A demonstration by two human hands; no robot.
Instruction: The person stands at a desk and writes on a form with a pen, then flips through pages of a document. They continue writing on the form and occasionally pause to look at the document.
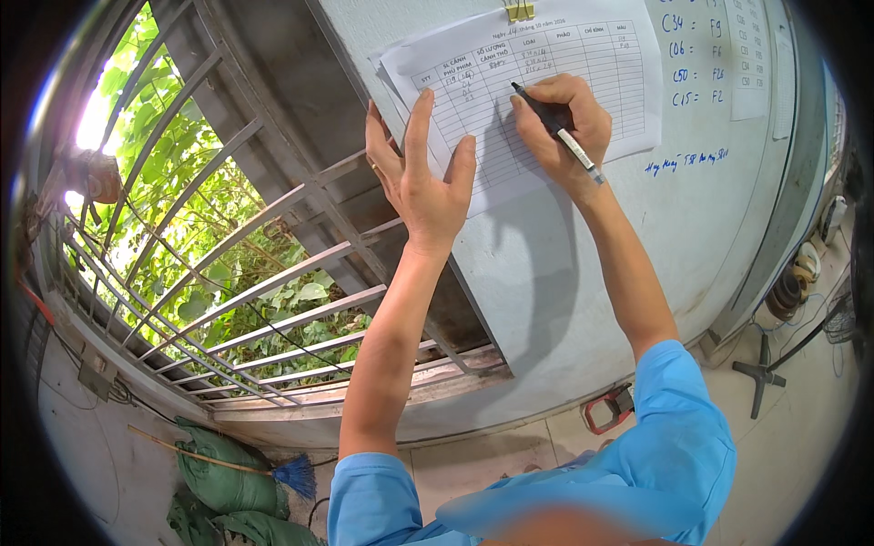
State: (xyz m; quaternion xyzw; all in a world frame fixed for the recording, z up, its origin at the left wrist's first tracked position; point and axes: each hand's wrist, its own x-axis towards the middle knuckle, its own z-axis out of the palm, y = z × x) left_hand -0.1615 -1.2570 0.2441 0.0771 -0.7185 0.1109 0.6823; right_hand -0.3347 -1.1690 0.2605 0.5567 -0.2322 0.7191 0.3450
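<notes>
Fingers (553,89) of the right hand (584,127) grip a dark pen (574,146), its tip at a printed sheet (487,118), upper centre of the frame, left hand (423,196) spread open over the sheet's left edge

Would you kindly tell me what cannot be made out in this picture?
Head view: part of the white printed paper sheet, hidden by the right hand.
Head view: the red-and-black floor object, partly hidden by the light-blue sleeve.
Head view: the lowest green woven sack, cut off by the bottom edge.
</notes>
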